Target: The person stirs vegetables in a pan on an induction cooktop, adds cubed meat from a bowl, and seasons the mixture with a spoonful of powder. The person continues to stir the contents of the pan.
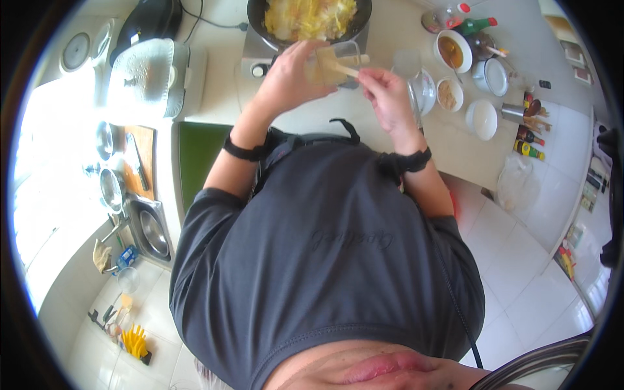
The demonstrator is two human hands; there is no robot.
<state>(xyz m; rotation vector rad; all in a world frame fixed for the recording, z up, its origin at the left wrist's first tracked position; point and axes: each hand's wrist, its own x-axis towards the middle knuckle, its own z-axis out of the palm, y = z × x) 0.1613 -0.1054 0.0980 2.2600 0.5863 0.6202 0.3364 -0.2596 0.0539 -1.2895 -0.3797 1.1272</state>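
In my left hand (pixel 293 73) is a clear container (pixel 319 68) with pale yellowish contents, tilted on its side in front of the wok. My right hand (pixel 387 95) pinches the handle of a small pale spoon (pixel 343 69), whose far end reaches into the container. Just beyond, a black wok (pixel 364 22) holds chopped yellow-green leafy food (pixel 312 18), seemingly cabbage, and is cut off by the top edge of the view. It stands on a silver cooker (pixel 251 51) with a dark-ringed knob (pixel 258 71), close to my left hand.
At right stand a bowl of brown liquid (pixel 451 51), a bowl of light brown powder (pixel 449 95), a white bowl (pixel 481 120), a lidded enamel pot (pixel 492 77) and several bottles (pixel 475 26). At left are a glass-lidded dish container (pixel 141 78), a knife (pixel 136 161) on a cutting board (pixel 146 141) and a sink (pixel 153 229).
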